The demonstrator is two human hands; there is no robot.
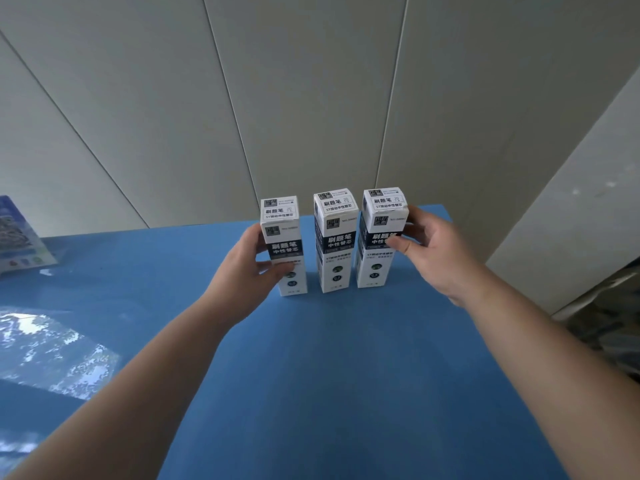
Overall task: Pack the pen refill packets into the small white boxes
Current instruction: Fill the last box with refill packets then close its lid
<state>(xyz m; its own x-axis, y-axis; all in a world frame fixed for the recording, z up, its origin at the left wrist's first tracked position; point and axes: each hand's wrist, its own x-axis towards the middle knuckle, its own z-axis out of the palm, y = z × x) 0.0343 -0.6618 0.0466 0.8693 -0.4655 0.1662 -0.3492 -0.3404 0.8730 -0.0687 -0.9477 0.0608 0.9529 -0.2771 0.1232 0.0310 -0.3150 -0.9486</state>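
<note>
Three small white boxes stand upright in a row near the far edge of the blue table [311, 375], all with top flaps closed. The left hand [249, 271] grips the left box [284, 244] from its 9 o'clock side, thumb across the printed front; the right hand [433, 247] pinches the right box [379, 237] from 3 o'clock, thumb on the front face and fingers behind. The middle box [335, 237] stands untouched, just beside the right box and a little apart from the left one. The hands are well apart, each clamped on its own box. No loose refill packets are visible; whether the boxes are already filled cannot be told. The step appears to be squaring or collecting the row. To do it well, hold each box low on its body to keep it from tipping, and slide both inward evenly so the middle box is not knocked over. Printed packaging [20, 237] lies at 9 o'clock on the table.
</note>
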